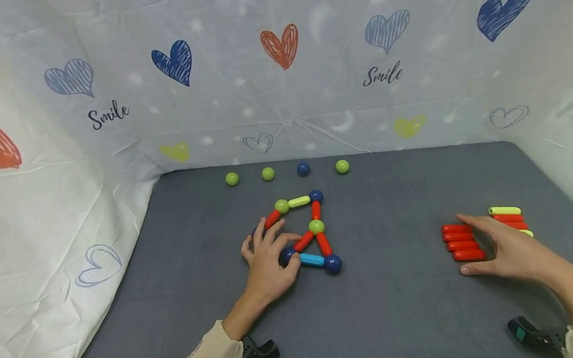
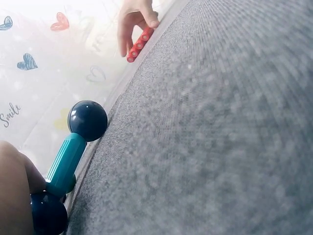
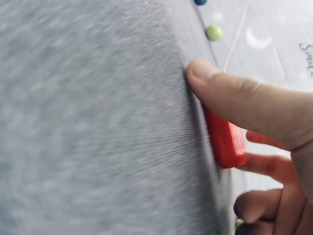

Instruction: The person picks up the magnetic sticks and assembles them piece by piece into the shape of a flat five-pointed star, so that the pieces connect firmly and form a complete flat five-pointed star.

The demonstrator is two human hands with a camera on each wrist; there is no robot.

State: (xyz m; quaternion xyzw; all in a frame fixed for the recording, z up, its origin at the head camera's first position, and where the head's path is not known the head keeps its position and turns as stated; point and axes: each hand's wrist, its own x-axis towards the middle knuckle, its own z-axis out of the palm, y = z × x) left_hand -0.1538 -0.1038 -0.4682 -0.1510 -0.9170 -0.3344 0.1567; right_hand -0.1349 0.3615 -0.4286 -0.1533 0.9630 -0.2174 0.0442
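Note:
A shape of magnetic balls and rods (image 1: 316, 227) lies in the middle, with red, pale green and light blue rods joining green and dark blue balls. My left hand (image 1: 268, 266) holds its near left corner, thumb and forefinger about a dark blue ball (image 2: 49, 213) beside the light blue rod (image 2: 66, 161). Its other fingers reach toward a red rod (image 1: 272, 220), hiding that end. At the right, my right hand (image 1: 512, 247) spans a row of red rods (image 1: 459, 237), forefinger at the far side and thumb (image 3: 210, 81) just off the near one.
Behind the right hand lie more rods, including a pale green one (image 1: 504, 210) and red ones (image 1: 507, 218), partly covered by it. Along the back edge stand green balls (image 1: 232, 178) and a dark blue ball (image 1: 303, 169). A white printed cloth (image 1: 330, 95) hangs behind the grey table (image 1: 394, 300).

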